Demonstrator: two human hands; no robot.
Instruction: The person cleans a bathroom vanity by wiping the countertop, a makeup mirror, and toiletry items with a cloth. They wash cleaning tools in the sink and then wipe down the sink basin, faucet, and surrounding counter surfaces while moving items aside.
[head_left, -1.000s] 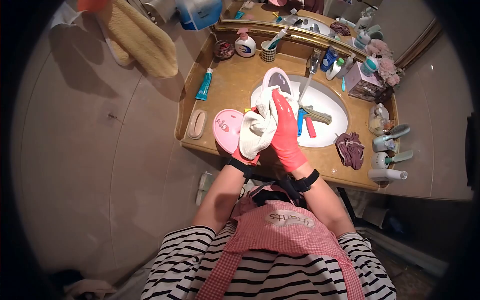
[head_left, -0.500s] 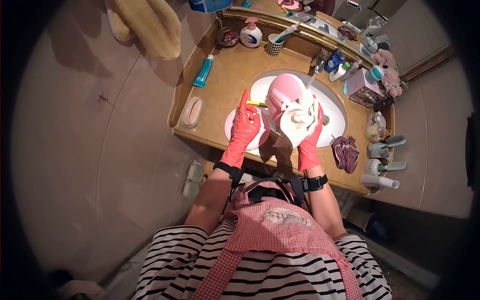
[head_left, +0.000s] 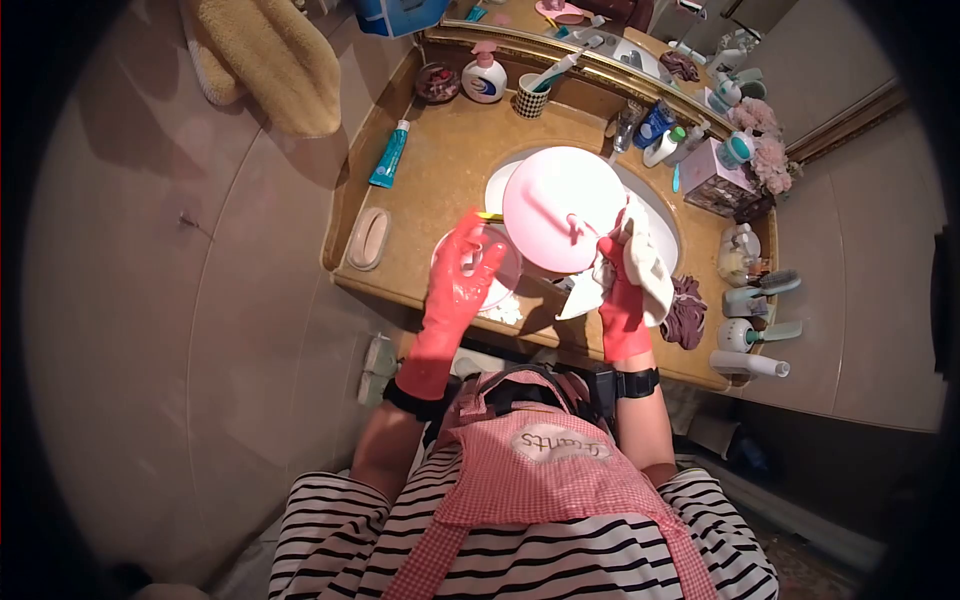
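Note:
My right hand [head_left: 623, 300], in a wet red rubber glove, grips a white cloth [head_left: 648, 262] and the near right edge of a pink round lid-like disc [head_left: 545, 205]. The disc is held tilted over the sink, its face with a small hook-shaped knob turned up toward me. My left hand [head_left: 462, 275], gloved the same way, is held with fingers apart and bent, holding nothing. It hovers over a pink-rimmed round dish [head_left: 508, 280] on the counter. A thin yellow stick [head_left: 490, 217] shows by its fingertips; whether they touch is unclear.
Behind the disc lies the white oval sink [head_left: 660, 215] with its faucet [head_left: 625, 130]. Around it on the counter are a toothpaste tube [head_left: 390, 155], soap dish [head_left: 370, 238], pump bottle [head_left: 484, 78], toothbrush cup [head_left: 531, 97], tissue box [head_left: 718, 180], crumpled purple cloth [head_left: 684, 315] and several bottles.
The pink disc has turned from edge-on to face me and come left and nearer. My right hand and the cloth have moved slightly right and down. My left hand has drawn back left, fingers less extended.

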